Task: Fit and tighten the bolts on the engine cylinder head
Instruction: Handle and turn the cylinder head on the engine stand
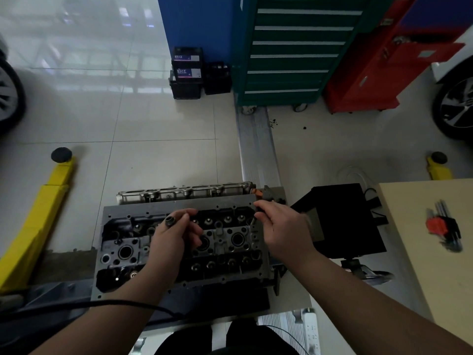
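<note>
The dark grey cylinder head [225, 252] lies flat in front of me, its round bores and valve pockets facing up. My left hand [174, 237] hovers over its middle, fingers curled round several dark bolts; one bolt head [170, 221] sticks up between the fingers. My right hand [281, 229] is over the head's far right corner and pinches a single bolt [254, 221], its tip pointing down at a hole near the edge. A second metal engine part [184, 192] lies just behind the head.
A black box [343, 221] stands right of the head. On the beige table [414, 265] at the right lies a hex key set [444, 228]. Yellow lift arms [38, 213] flank the workspace. Tool cabinets [294, 52] and batteries [188, 73] stand at the back. A black cable [102, 302] crosses my left forearm.
</note>
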A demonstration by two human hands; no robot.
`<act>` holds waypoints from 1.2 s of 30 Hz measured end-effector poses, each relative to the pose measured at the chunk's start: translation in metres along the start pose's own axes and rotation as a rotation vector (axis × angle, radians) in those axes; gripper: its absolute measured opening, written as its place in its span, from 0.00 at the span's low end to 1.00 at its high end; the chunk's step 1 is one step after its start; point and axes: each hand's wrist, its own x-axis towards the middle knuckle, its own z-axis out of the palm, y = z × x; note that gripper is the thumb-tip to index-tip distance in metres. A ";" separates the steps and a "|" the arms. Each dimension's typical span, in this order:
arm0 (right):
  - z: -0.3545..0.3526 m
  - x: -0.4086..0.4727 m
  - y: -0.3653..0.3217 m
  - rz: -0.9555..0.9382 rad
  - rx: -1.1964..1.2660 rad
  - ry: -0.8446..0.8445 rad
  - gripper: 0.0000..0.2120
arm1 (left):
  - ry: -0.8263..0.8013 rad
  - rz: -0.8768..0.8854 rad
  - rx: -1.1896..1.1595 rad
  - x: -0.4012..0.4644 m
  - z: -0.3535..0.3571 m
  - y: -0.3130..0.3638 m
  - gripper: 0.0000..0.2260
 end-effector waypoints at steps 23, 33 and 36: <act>0.003 -0.003 -0.006 0.020 0.049 0.027 0.10 | -0.045 0.003 -0.021 0.001 -0.009 -0.005 0.11; 0.005 0.015 -0.006 -0.010 0.023 0.003 0.09 | -0.042 -0.003 -0.055 0.005 -0.013 -0.010 0.13; 0.005 0.013 0.000 -0.009 0.014 -0.014 0.08 | -0.044 -0.010 -0.074 0.007 -0.015 -0.011 0.14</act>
